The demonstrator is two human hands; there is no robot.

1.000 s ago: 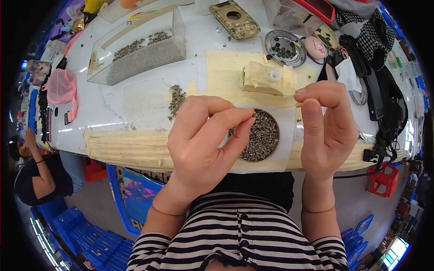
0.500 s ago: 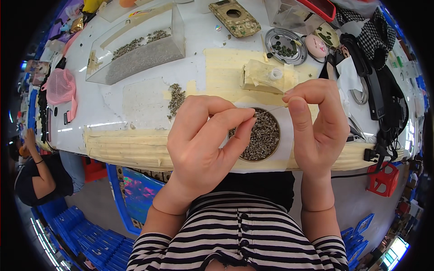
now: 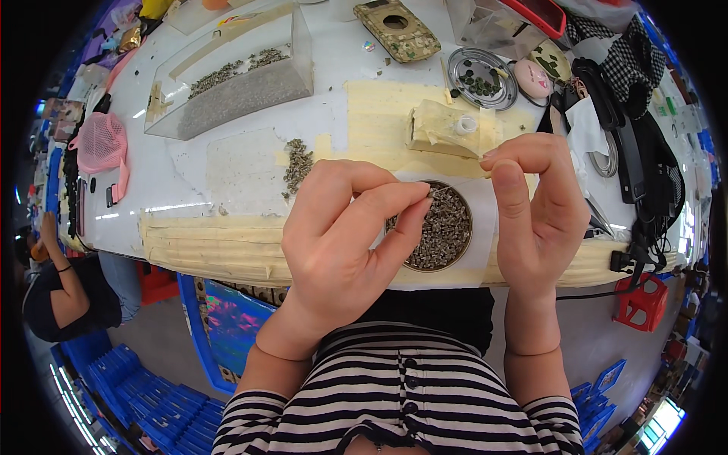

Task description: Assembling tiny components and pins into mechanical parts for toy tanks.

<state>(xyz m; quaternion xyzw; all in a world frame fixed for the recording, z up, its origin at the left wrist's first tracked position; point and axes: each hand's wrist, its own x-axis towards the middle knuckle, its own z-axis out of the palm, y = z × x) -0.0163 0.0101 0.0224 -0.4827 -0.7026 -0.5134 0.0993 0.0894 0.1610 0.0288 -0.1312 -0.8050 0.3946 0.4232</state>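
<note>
My left hand (image 3: 341, 239) is closed in a pinch, thumb against fingers, over the left rim of a round dish (image 3: 466, 246) full of small grey metal parts (image 3: 440, 231). Whatever lies between these fingertips is too small to make out. To the right of the dish is my right hand (image 3: 538, 208), its bent forefinger and thumb closed around the end of a thin needle-like rod (image 3: 487, 175). This rod points toward the left fingertips and is hard to see. Behind the hands stands a tape-covered block (image 3: 440, 135) with a small white cap (image 3: 465, 124).
More small parts lie in a loose pile (image 3: 296, 168) and in a clear tray (image 3: 227, 91). A camouflage toy hull (image 3: 396, 30) and a metal dish of dark green pieces (image 3: 482, 80) stand at the back. Cables, tweezers (image 3: 601, 220) and straps lie right. Another person sits far left.
My right hand has drifted slightly to the right, a little away from the left. The left hand keeps its pinch nearly in place. The view has shifted slightly.
</note>
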